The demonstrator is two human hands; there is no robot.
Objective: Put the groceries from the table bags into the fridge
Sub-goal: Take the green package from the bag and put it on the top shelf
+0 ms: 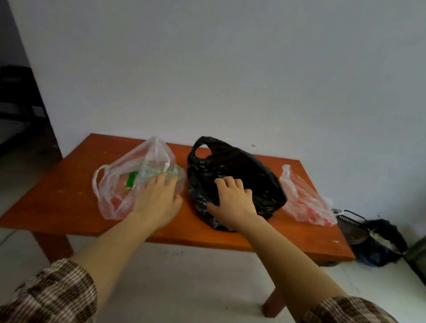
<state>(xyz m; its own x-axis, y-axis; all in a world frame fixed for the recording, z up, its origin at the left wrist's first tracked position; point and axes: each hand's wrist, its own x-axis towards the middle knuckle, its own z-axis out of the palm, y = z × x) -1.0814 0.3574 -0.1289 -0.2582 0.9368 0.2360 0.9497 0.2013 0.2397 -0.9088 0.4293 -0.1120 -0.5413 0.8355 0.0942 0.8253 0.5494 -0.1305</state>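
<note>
Head view is showing us reaching both hands onto a low orange-brown table (70, 193) set against a pale wall (244, 58). Our left hand (158, 200) is lying spread and flat on the clear bag (135, 179) at the left, where something green and something red are showing through the plastic. Our right hand (232, 203) is resting on the black bag (233, 179) in the middle, fingers (228, 183) curled and thumb out, seemingly gathering the film; we cannot tell whether it is truly pinching. A third, pinkish bag (305, 201) is sitting well apart at the right end, untouched. We are judging this as the start: bags are being opened or steadied, nothing is out yet. To do it well, we are thinking of holding one bag down while parting its mouth by the handles, since the thin plastic will slide and tear if tugged. The fridge is not showing. Beside the table's right end, on the light floor (178, 290), a dark bin-like heap (380, 241) is sitting; dark furniture (1, 94) is standing off to the left.
</note>
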